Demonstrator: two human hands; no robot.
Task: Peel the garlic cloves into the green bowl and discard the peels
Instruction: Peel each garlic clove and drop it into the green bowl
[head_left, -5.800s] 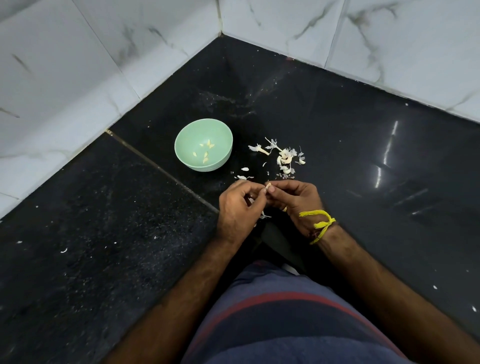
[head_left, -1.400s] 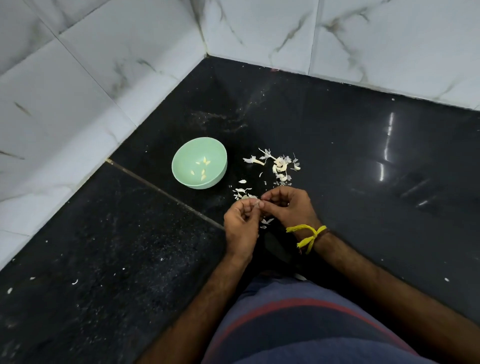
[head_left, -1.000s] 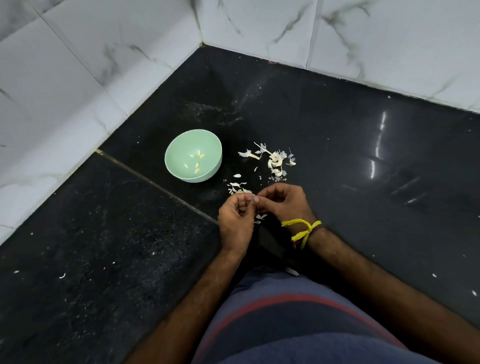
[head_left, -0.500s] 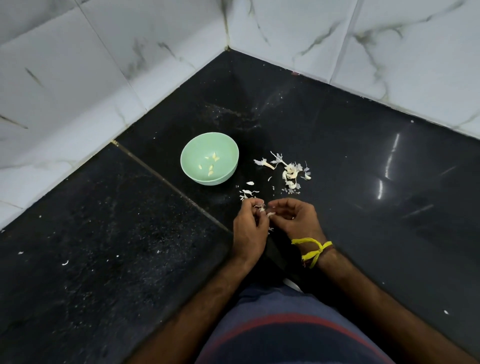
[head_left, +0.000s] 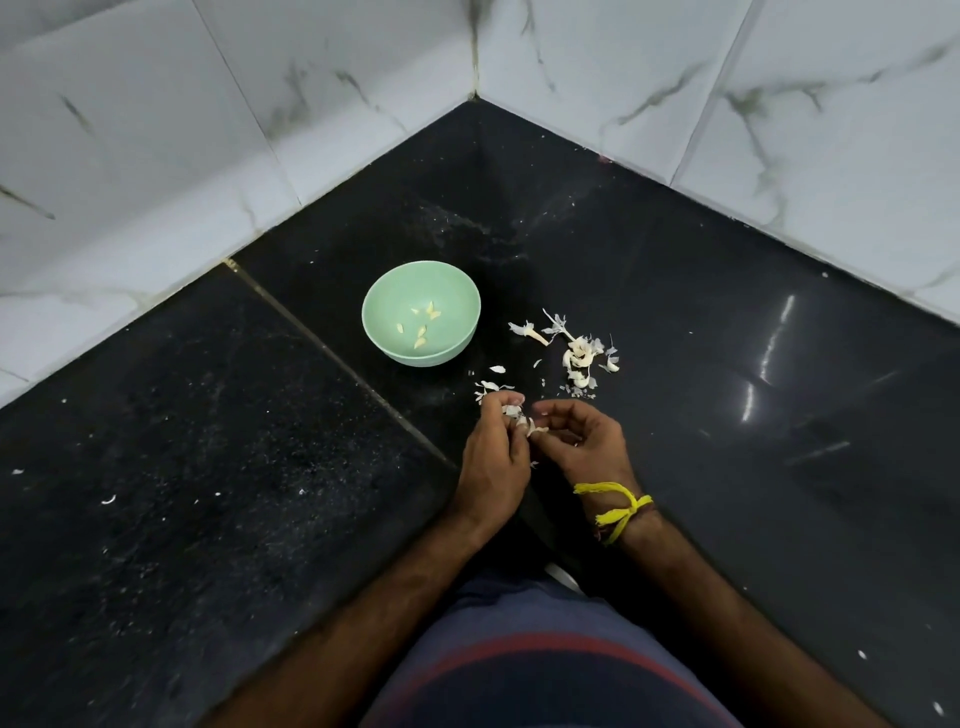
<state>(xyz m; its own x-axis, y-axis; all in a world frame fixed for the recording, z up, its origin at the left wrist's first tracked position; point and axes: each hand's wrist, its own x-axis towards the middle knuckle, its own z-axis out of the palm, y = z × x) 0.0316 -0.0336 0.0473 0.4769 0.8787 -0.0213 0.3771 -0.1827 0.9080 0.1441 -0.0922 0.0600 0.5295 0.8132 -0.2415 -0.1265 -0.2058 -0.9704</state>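
Left hand (head_left: 493, 457) and right hand (head_left: 584, 441) are held together at centre, fingers curled, fingertips pinched on a garlic clove (head_left: 530, 427) between them.

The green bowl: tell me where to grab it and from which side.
Pinch the green bowl at its near right rim, thumb outside, fingers just inside. It stands upright, mouth open, with no handle; that rim faces the hands and avoids the peeled cloves on its bottom. This is a judgement.

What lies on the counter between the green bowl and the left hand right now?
In the head view, a few loose garlic peels lie on the black counter between the green bowl and the left hand, close to its fingertips; otherwise bare stone.
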